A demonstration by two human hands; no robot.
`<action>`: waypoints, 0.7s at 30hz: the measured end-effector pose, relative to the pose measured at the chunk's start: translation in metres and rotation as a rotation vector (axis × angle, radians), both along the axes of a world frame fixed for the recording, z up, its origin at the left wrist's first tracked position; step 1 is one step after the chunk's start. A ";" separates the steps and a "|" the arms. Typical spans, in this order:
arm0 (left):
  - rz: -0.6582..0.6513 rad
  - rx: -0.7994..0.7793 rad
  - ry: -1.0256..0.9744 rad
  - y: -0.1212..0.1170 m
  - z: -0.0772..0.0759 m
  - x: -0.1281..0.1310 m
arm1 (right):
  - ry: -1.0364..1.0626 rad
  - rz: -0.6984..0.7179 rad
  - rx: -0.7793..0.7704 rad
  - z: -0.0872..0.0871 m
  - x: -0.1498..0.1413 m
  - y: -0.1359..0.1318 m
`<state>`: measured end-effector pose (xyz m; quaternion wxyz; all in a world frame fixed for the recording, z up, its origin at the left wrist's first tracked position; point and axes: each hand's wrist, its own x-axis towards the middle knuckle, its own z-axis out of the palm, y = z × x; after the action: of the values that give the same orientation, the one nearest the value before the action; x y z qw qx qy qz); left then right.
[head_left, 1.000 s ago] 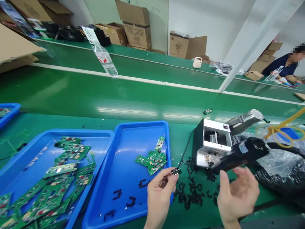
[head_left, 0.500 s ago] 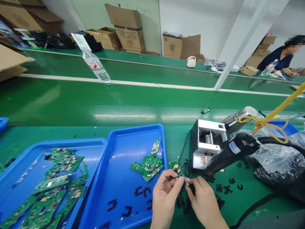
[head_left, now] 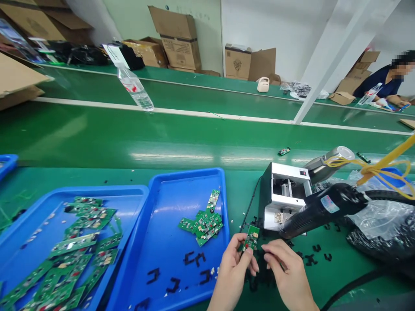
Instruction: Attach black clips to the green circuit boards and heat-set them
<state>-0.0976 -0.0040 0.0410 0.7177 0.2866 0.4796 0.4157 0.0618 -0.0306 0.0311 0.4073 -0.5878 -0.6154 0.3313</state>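
In the head view, my left hand [head_left: 235,263] grips a small green circuit board [head_left: 253,235] between thumb and fingers, its component side facing up. My right hand [head_left: 283,261] is just right of the board, apart from it. Its thumb and index finger are drawn together in a pinch; whether anything small is between them cannot be seen. Black plastic clips [head_left: 311,259] lie scattered on the green bench around and below my hands. Left of my hands, a blue tray [head_left: 155,216] holds a pile of circuit boards [head_left: 204,225] and several black clips [head_left: 173,285].
Another blue tray [head_left: 48,203] at left carries many circuit boards. A silver-and-black machine [head_left: 285,196] stands behind my hands, with a black handheld tool [head_left: 319,207] hanging beside it from a yellow cord [head_left: 385,160]. Black plastic bags [head_left: 385,235] lie at right. A person [head_left: 382,84] sits far right.
My right hand has come away from the board and moved slightly right. The board is turned more upright and face-on in my left hand. The whole view has shifted a little.
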 end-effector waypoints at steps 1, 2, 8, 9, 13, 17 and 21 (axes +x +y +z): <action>-0.049 0.015 0.029 -0.001 -0.003 0.000 | 0.008 -0.014 0.013 0.001 0.000 -0.001; -0.087 0.031 0.058 -0.003 -0.005 0.000 | 0.011 -0.022 0.025 0.002 0.000 -0.002; -0.061 0.116 0.224 -0.005 0.005 0.002 | 0.054 0.031 -0.002 0.003 -0.003 -0.005; -0.050 0.131 0.225 -0.004 0.008 0.003 | 0.077 0.035 -0.008 0.002 -0.005 -0.006; -0.042 0.043 0.071 -0.004 0.006 0.008 | 0.202 -0.076 -0.026 0.003 -0.009 -0.006; -0.100 -0.011 -0.060 -0.011 -0.012 0.014 | 0.270 -0.167 0.049 0.017 -0.008 0.001; -0.073 0.063 0.102 -0.015 -0.011 0.012 | 0.171 -0.122 0.147 0.031 -0.004 0.009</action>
<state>-0.0858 -0.0193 0.0297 0.6977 0.3470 0.4915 0.3890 0.0575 -0.0217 0.0618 0.5197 -0.5625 -0.5641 0.3086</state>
